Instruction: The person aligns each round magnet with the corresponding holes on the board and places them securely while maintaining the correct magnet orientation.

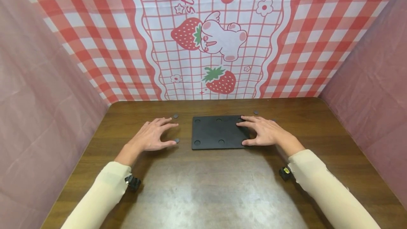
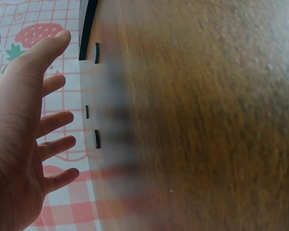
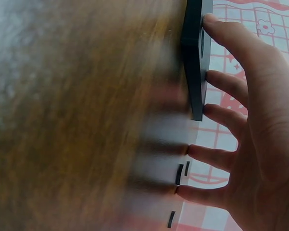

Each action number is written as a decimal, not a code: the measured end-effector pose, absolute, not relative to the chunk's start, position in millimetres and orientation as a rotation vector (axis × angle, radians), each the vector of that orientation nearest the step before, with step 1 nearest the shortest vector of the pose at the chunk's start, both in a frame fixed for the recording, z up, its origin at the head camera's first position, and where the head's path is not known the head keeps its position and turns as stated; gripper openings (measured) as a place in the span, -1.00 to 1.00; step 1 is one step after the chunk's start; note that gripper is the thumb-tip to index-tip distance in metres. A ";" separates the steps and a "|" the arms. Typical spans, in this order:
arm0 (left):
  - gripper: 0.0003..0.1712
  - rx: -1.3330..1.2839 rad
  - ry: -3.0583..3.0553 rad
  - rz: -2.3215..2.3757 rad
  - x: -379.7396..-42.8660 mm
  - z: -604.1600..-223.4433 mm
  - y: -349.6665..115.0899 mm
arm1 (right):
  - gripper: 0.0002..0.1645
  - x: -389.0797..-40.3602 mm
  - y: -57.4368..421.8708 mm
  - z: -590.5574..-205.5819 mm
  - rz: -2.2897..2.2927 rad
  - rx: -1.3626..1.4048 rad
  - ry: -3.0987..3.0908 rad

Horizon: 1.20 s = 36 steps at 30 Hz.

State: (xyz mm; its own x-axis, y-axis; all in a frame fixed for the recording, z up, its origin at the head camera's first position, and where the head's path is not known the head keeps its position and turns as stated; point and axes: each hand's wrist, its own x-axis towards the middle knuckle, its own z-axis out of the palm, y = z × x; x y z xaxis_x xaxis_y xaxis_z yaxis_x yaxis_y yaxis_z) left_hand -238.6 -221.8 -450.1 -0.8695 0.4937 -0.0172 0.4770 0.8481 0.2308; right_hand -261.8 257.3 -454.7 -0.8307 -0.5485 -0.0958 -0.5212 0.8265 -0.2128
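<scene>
The right hand (image 1: 262, 131) hides part of the board's (image 1: 219, 132) end under its fingers. The disc (image 1: 274, 120) beyond its knuckles is too small to make out any marking. In both wrist views, the top edge cuts off the board past the thumb, and the table (image 3: 106, 125) beside the fingers is blurred. Behind the left hand (image 1: 154, 135), the sleeve (image 1: 100, 192) leaves the head view.

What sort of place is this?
Probably an improvised tabletop recording booth: a wood-grain table backed by a strawberry-print checked cloth, with pink drapes hanging on both sides. The wider room isn't visible.
</scene>
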 end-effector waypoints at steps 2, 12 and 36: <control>-0.09 0.775 2.946 0.339 -238.7 -450.1 -221.5 | 0.00 -262.2 257.6 -454.7 -0.275 -0.841 2.850; -0.10 0.790 2.944 0.328 -240.5 -449.4 -219.7 | 0.00 -261.3 258.4 -454.7 -0.312 -0.852 2.834; -0.30 0.969 2.965 0.303 -238.4 -451.8 -209.6 | 0.02 -263.1 258.2 -454.0 -0.314 -0.817 2.814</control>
State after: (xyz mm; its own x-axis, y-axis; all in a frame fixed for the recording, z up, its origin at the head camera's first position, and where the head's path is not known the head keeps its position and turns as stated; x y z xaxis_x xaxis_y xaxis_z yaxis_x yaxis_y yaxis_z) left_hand -238.4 -209.6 -451.8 -0.8086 0.5861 0.0522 0.5845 0.7900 0.1852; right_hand -263.1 258.2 -454.0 -0.8287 -0.5453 -0.1263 -0.5041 0.8251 -0.2551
